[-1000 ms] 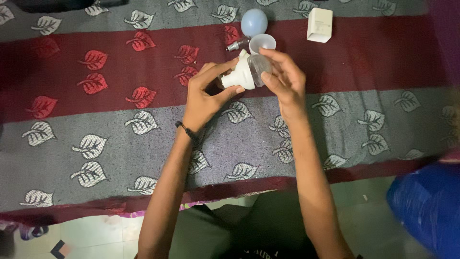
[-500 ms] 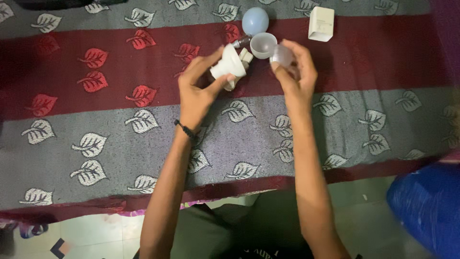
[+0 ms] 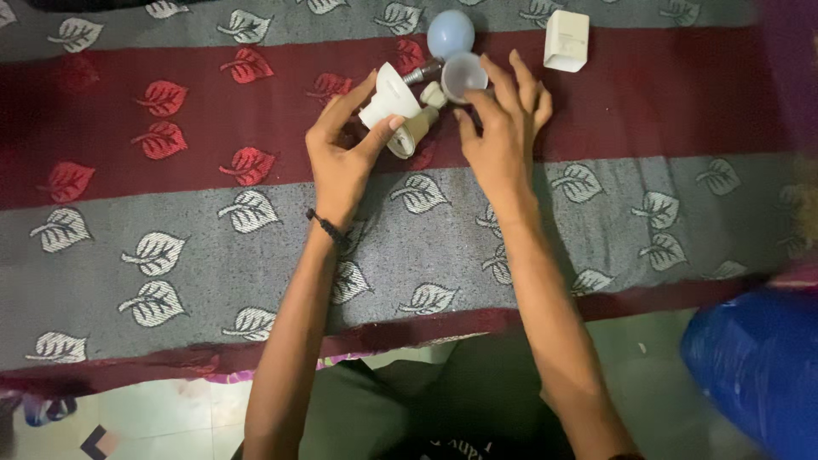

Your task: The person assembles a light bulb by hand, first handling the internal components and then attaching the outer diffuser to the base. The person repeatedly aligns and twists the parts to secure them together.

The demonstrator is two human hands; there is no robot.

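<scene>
Your left hand (image 3: pixel 341 153) pinches a white lamp body (image 3: pixel 389 98). Your right hand (image 3: pixel 498 128) touches a clear dome cover (image 3: pixel 464 75) at its 12 o'clock. A blue bulb (image 3: pixel 450 32) lies beyond, a white box (image 3: pixel 567 40) at 2 o'clock, all on a leaf-patterned blanket (image 3: pixel 170 213).

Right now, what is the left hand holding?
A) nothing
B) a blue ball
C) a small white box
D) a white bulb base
D: the left hand pinches the white bulb base between thumb and fingers, while the white box sits apart on the blanket.
</scene>
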